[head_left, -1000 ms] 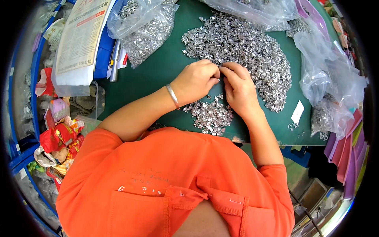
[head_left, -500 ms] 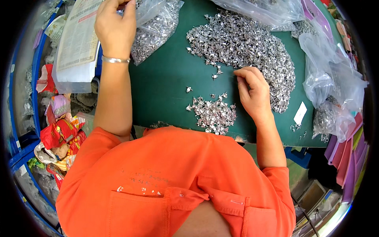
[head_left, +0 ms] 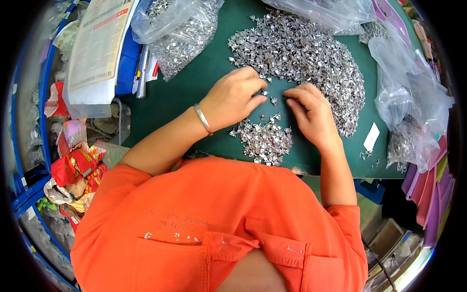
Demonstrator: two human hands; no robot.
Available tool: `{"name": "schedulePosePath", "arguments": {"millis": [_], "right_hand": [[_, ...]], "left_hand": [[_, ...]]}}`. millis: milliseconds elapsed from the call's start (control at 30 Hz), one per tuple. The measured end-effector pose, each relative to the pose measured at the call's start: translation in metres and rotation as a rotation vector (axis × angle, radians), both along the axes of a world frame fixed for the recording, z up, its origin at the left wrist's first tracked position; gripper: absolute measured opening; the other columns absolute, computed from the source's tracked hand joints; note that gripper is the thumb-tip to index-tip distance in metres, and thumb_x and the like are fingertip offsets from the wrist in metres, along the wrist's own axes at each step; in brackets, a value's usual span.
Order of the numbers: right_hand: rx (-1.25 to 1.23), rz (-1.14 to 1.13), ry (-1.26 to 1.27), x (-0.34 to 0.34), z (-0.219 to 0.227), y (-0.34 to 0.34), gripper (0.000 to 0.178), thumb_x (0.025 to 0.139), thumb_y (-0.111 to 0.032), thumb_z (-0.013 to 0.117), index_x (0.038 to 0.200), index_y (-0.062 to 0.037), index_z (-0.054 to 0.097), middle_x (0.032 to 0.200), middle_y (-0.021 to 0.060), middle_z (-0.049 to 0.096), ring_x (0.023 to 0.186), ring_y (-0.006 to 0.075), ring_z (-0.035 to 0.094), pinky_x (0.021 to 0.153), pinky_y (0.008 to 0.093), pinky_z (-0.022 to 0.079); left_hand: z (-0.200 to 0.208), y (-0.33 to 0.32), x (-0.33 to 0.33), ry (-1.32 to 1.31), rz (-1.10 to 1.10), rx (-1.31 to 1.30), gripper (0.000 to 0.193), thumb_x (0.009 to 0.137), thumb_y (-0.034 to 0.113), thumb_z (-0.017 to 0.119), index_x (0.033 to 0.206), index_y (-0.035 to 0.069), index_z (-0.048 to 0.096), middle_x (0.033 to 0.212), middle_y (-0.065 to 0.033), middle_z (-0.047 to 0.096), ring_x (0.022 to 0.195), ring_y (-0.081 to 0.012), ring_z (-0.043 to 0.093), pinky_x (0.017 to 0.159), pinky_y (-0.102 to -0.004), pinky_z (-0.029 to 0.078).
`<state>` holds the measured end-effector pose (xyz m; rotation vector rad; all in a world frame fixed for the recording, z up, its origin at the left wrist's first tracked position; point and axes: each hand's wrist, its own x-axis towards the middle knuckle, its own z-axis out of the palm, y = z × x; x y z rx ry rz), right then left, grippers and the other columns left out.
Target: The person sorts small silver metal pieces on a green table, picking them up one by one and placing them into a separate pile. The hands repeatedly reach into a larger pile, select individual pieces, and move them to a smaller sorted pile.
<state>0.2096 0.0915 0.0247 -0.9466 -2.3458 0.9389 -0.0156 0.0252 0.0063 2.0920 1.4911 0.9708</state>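
Note:
My left hand (head_left: 234, 96), a metal bangle on its wrist, is over the green table (head_left: 189, 100). Its thumb and index finger are apart on either side of a small silvery metal piece (head_left: 264, 92). Facing it, my right hand (head_left: 314, 114) is closed, fingers curled toward the thumb; what they hold, if anything, is hidden. Another loose metal piece (head_left: 273, 100) lies between the hands. Beyond them spreads a large heap of the same pieces (head_left: 311, 48), whose near edge touches my right hand's side. A smaller pile (head_left: 265, 141) sits close to my body.
A clear bag of metal pieces (head_left: 187, 39) lies at the back left, beside a blue bin (head_left: 129, 63) and printed sheets (head_left: 97, 53). More plastic bags (head_left: 401, 82) and a white slip (head_left: 371, 137) are on the right. Colourful wrappers (head_left: 75, 168) fill the left side.
My left hand has come down from the bag at the back left to the loose pieces mid-table. My right hand stays nearly in place. One loose piece now lies nearer my right fingers.

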Motion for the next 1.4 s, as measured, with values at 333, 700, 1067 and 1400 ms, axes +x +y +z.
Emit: {"name": "schedulePosePath", "arguments": {"millis": [333, 700, 1067, 1400], "right_hand": [[0.083, 0.01, 0.044, -0.016, -0.009, -0.009, 0.014, 0.086, 0.001, 0.068, 0.1, -0.0035, 0.069, 0.094, 0.0116, 0.064, 0.086, 0.0329, 0.065, 0.076, 0.0395, 0.054], [0.163, 0.012, 0.078, -0.014, -0.016, -0.01, 0.017, 0.081, -0.004, 0.075, 0.097, -0.0023, 0.069, 0.095, 0.0116, 0.064, 0.086, 0.0321, 0.065, 0.074, 0.0398, 0.053], [-0.054, 0.231, 0.091, 0.003, 0.002, -0.015, 0.019, 0.082, 0.004, 0.069, 0.1, -0.0027, 0.069, 0.093, 0.0111, 0.066, 0.086, 0.0331, 0.065, 0.075, 0.04, 0.053], [0.23, 0.333, -0.072, -0.027, -0.005, 0.011, 0.044, 0.07, 0.011, 0.061, 0.112, -0.0013, 0.068, 0.113, 0.0121, 0.064, 0.11, 0.0327, 0.059, 0.092, 0.0406, 0.051]], "left_hand": [[-0.009, 0.001, 0.006, 0.036, -0.006, 0.084, 0.016, 0.081, -0.001, 0.07, 0.094, 0.004, 0.064, 0.09, -0.0114, 0.06, 0.084, -0.0326, 0.061, 0.075, -0.0413, 0.051], [0.005, -0.013, -0.012, -0.129, 0.159, -0.044, 0.011, 0.091, 0.004, 0.066, 0.101, 0.0, 0.068, 0.096, -0.0123, 0.066, 0.085, -0.0269, 0.066, 0.074, -0.0333, 0.052], [0.0, -0.017, -0.001, -0.112, 0.02, -0.136, 0.02, 0.085, -0.001, 0.069, 0.104, 0.001, 0.065, 0.093, -0.0124, 0.064, 0.079, -0.0266, 0.066, 0.074, -0.0359, 0.053], [0.005, -0.019, -0.009, -0.135, 0.162, -0.109, 0.016, 0.091, -0.002, 0.06, 0.106, 0.0, 0.065, 0.098, -0.012, 0.064, 0.083, -0.0251, 0.066, 0.075, -0.0334, 0.053]]}}
